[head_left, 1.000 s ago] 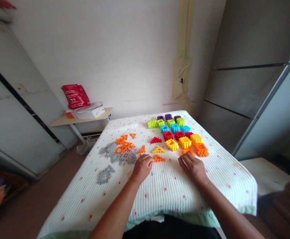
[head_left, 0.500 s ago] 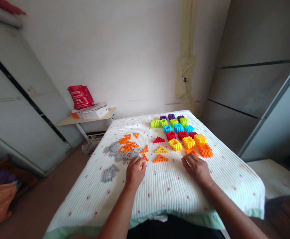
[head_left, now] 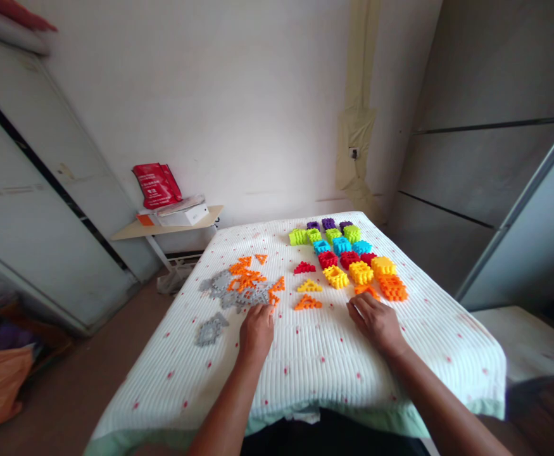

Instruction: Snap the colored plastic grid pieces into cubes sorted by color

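Observation:
My left hand (head_left: 256, 326) lies on the white quilted table cover (head_left: 314, 361) with its fingers curled. Its fingertips pinch a small orange piece (head_left: 273, 296) at the edge of a loose heap of orange pieces (head_left: 245, 278) and grey pieces (head_left: 220, 283). My right hand (head_left: 376, 320) rests flat on the cover, fingers stretched toward a flat orange piece (head_left: 366, 290). Between the hands sits an orange triangle (head_left: 308, 303), with a yellow triangle (head_left: 309, 286) and a red triangle (head_left: 304, 268) behind it.
Rows of built cubes stand at the far right: purple (head_left: 327, 223), green (head_left: 321, 235), blue (head_left: 340, 246), red (head_left: 347, 258), yellow (head_left: 359, 272), orange (head_left: 393, 287). One grey piece (head_left: 209, 330) lies apart at left. A side shelf (head_left: 163, 228) holds a red bag (head_left: 156, 185).
My left hand has moved left from beside the orange triangle to the edge of the loose heap and closed on a small orange piece. My right hand has stayed put.

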`<move>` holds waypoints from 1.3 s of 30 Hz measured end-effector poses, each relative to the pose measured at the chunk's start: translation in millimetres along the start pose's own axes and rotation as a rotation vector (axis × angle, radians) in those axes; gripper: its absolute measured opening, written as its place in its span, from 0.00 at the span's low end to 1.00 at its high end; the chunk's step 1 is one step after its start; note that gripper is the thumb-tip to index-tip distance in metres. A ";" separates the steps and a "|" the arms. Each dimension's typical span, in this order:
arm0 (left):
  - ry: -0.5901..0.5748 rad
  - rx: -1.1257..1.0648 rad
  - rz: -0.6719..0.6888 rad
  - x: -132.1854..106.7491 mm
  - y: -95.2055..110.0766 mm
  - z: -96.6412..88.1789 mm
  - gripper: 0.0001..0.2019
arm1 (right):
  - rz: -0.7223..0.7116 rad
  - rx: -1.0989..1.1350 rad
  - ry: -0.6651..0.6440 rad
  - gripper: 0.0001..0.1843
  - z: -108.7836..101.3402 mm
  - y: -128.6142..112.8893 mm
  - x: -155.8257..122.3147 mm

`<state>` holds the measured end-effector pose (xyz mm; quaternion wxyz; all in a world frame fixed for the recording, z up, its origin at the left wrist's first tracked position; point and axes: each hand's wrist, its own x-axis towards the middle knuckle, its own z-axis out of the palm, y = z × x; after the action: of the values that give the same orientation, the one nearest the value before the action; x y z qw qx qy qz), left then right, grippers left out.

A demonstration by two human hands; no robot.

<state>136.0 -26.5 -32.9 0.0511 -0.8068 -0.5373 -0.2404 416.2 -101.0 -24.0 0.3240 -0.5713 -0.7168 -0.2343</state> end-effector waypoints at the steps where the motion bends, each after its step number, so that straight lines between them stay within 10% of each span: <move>1: -0.008 0.015 -0.015 0.3 0.3 0.0 0.11 | 0.001 -0.001 0.001 0.18 0.1 -0.1 0.0; 11: 0.029 0.073 -0.076 5.5 4.5 1.7 0.11 | -0.008 -0.011 -0.010 0.17 2.0 1.1 -1.4; 17: 0.273 -0.350 -0.094 -5.1 -3.0 -0.3 0.11 | -0.015 -0.006 -0.005 0.18 -0.5 -0.9 0.4; 26: -0.172 -0.752 -0.130 -16.9 6.6 -6.4 0.10 | -0.013 0.008 -0.024 0.17 -0.2 0.3 -0.1; 39: -0.031 -0.512 0.133 -21.2 14.2 -5.0 0.11 | -0.020 -0.004 -0.038 0.18 -2.9 -1.6 2.3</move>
<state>140.5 -52.0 -35.4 -0.1472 -0.8305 -0.4056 -0.3523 415.0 -101.9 -20.3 0.3068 -0.5692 -0.7280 -0.2279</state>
